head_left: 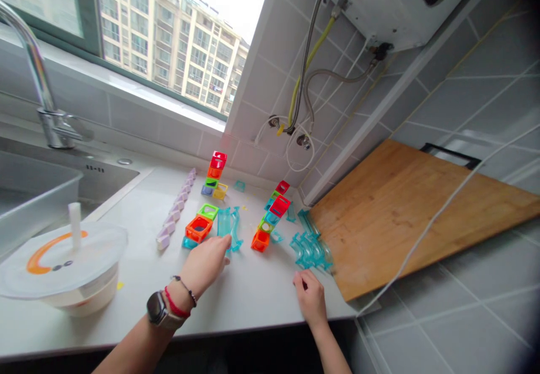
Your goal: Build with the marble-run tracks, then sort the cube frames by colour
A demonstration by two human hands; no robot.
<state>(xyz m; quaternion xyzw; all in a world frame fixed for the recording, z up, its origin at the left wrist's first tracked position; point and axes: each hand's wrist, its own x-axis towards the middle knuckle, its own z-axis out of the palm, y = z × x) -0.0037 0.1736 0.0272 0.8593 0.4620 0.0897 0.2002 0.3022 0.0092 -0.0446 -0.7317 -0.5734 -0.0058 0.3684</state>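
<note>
My left hand [211, 258], with a watch and bracelets at the wrist, is over the counter with its fingers bent together. Its fingertips are at the near end of clear teal track pieces [224, 222]; whatever they grip is hidden. Just beyond it stand joined orange, green and teal square frame blocks [199, 228]. My right hand [311, 295] rests near the counter's front edge, curled closed with nothing visible in it. Beyond it lies a row of wavy teal track pieces [311, 250]. Between the hands, farther back, rises a leaning stack of coloured frame blocks [270, 219].
Another coloured block stack [214, 174] stands near the back wall. A zigzag line of pale purple pieces [174, 215] runs along the left. A lidded bowl [97, 250] stands beside the sink [113, 185]. A wooden board [405, 211] leans at the right, crossed by a white cable [422, 239].
</note>
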